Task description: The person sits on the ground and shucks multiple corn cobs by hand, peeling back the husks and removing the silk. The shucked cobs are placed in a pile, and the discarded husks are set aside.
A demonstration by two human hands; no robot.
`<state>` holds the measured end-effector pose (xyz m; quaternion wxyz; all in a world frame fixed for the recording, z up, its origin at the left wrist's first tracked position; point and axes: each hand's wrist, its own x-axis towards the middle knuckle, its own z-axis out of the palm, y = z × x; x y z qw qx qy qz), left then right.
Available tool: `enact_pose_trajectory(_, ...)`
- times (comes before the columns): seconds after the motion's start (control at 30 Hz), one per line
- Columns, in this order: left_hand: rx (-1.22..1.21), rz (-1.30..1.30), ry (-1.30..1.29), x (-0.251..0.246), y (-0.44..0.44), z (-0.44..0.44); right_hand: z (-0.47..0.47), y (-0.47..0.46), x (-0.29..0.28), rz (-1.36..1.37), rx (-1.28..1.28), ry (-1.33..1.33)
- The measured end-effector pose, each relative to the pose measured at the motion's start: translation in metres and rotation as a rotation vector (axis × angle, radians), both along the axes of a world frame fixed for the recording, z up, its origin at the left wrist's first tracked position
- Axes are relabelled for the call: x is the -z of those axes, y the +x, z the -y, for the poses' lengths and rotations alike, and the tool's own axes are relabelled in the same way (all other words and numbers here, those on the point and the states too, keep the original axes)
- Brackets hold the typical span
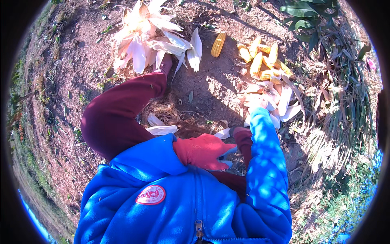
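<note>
My left hand (202, 151), in a red glove with grey-blue fingertips, is held in front of my jacket, its fingers apart and nothing seen between them. My right arm, in a blue sleeve, reaches forward to a heap of corn husks (285, 99). The right hand (258, 102) is among pale husks in bright light, and its fingers and any hold cannot be made out. Just beyond it lie several husked yellow corn cobs (256, 64) in a loose pile. A single corn cob (218, 45) lies apart on the soil, left of the pile.
A large pile of pale husks (138, 45) lies at the upper left by my foot. Loose husks (163, 130) and brown corn silk lie between my legs. Dry corn stalks (332, 122) are heaped along the right. Green leaves (300, 10) hang at the upper right.
</note>
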<state>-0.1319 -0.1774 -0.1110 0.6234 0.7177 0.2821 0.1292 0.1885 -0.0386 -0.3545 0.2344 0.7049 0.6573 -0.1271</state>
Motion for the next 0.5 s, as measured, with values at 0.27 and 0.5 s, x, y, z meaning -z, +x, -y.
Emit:
enact_pose_trajectory(0.27,-0.309,0.105,-0.080,0.001,0.007,0.001,0.029,0.064,-0.015,-0.647,0.415,0.425)
enact_pose_trajectory(0.5,-0.470,0.072,-0.216,0.008,0.013,-0.011,0.056,0.154,-0.089,-0.719,0.641,0.689)
